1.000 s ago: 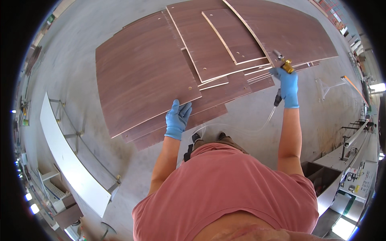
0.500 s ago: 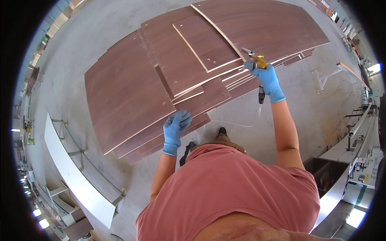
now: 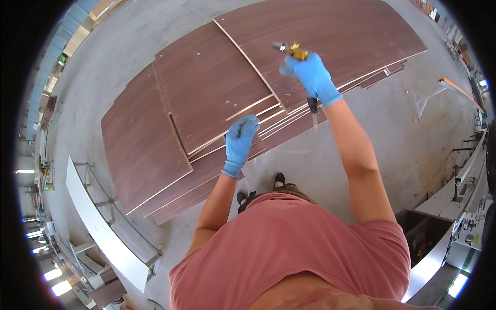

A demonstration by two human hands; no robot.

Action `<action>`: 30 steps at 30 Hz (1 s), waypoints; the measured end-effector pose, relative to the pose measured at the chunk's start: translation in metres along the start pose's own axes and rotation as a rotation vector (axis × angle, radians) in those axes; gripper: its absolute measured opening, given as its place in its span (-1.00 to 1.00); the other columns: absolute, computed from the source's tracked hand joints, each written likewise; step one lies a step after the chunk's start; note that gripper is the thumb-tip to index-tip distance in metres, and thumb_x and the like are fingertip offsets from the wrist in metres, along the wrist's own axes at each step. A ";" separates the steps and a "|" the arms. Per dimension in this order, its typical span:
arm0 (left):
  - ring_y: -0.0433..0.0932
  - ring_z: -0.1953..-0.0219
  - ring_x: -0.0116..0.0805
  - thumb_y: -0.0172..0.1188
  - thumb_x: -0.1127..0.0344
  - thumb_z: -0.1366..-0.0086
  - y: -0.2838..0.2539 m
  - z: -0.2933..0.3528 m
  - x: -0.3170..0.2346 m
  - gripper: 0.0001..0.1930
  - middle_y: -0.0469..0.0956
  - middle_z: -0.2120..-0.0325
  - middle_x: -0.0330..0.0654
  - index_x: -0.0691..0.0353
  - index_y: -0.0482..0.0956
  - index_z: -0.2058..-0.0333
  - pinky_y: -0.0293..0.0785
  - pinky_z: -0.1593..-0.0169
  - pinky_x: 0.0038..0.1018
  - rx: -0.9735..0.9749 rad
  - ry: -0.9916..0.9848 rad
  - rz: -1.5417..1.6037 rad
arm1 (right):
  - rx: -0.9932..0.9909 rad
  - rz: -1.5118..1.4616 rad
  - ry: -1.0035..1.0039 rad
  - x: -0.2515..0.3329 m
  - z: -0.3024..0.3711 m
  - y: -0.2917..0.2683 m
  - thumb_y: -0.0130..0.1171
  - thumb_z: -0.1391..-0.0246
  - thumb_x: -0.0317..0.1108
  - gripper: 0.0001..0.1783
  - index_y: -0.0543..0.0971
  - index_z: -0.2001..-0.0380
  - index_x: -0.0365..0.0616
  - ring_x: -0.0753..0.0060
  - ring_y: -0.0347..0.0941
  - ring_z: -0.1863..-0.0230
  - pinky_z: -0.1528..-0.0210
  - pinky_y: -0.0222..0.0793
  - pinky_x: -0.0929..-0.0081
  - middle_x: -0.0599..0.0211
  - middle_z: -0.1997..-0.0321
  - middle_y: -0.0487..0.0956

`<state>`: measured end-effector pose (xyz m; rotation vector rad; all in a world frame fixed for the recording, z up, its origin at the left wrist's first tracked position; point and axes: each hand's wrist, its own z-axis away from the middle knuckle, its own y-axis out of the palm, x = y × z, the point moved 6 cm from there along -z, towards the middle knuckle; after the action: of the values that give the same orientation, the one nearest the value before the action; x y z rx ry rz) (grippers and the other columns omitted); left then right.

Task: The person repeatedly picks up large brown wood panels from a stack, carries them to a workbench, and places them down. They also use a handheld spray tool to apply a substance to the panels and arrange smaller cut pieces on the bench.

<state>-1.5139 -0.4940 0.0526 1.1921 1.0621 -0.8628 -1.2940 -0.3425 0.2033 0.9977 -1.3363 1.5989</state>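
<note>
My right hand (image 3: 314, 77), in a blue glove, is closed around a yellow pistol-shaped air tool (image 3: 298, 52) with a silver nose. The tool is held above the brown panel (image 3: 336, 41) on the right, its nose pointing left. From below the grip hangs a black fitting (image 3: 312, 105) with a thin clear hose. Close to the front edges of the stacked panels, my blue-gloved left hand (image 3: 239, 142) has its fingers curled together. Whatever lies in them, if anything, cannot be made out. Under it and to its left spreads another brown panel (image 3: 139, 139) with small round holes.
A long white board (image 3: 103, 227) rests on a metal frame at the left. On the right stand an orange-topped metal stand (image 3: 429, 95) and a dark bin (image 3: 426, 232) with things inside. My feet (image 3: 279, 178) are on the grey floor beside the panels.
My right hand has carried the air tool leftward and up, over the right panel. The left hand has moved right and up, its fingers curling in more. The whole view has shifted slightly.
</note>
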 end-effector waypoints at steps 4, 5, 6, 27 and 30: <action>0.68 0.03 -0.39 0.23 0.37 -0.47 0.018 -0.011 0.011 -0.73 0.71 0.08 -0.12 0.36 0.63 -0.06 0.62 -0.10 -0.44 -0.083 0.182 -0.177 | 0.131 0.064 -0.028 -0.056 0.056 -0.047 0.30 -0.14 -0.15 -0.59 0.69 0.18 -0.34 0.31 0.64 0.24 -0.01 0.52 0.31 0.13 0.32 0.75; 0.68 0.03 -0.41 0.25 0.37 -0.45 0.024 -0.012 0.010 -0.73 0.72 0.08 -0.14 0.32 0.64 -0.06 0.61 -0.08 -0.45 -0.099 0.194 -0.263 | 0.074 0.229 0.029 -0.080 0.051 -0.079 0.31 -0.12 -0.15 -0.59 0.69 0.15 -0.33 0.30 0.63 0.26 0.02 0.53 0.29 0.10 0.34 0.73; 0.68 0.04 -0.43 0.28 0.36 -0.43 0.031 -0.014 0.004 -0.73 0.72 0.09 -0.15 0.29 0.65 -0.06 0.61 -0.06 -0.46 -0.110 0.206 -0.349 | 0.014 0.393 0.089 -0.107 0.044 -0.120 0.33 -0.11 -0.15 -0.58 0.68 0.13 -0.31 0.28 0.62 0.28 0.05 0.54 0.26 0.07 0.35 0.72; 0.36 -0.35 0.20 0.33 0.18 -0.26 0.167 -0.099 -0.010 -0.54 0.53 -0.22 0.06 0.17 0.63 -0.12 0.08 -0.45 0.12 0.179 0.763 -1.198 | 0.014 0.416 -0.052 -0.053 0.009 -0.107 0.30 -0.13 -0.07 -0.39 0.59 -0.16 -0.23 -0.06 0.69 0.15 0.00 0.58 0.16 -0.19 0.21 0.68; 0.39 -0.35 0.15 0.30 0.22 -0.28 0.167 -0.095 -0.013 -0.58 0.56 -0.21 0.07 0.18 0.66 -0.10 0.09 -0.47 0.09 0.150 0.739 -1.233 | -0.072 0.527 -0.026 -0.059 -0.030 -0.177 0.29 -0.08 -0.12 -0.45 0.63 -0.06 -0.27 -0.02 0.68 0.26 0.14 0.57 0.15 -0.16 0.30 0.68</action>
<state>-1.3782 -0.3697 0.1099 0.8987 2.4854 -1.4687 -1.1097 -0.2986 0.2066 0.6521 -1.7621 1.9018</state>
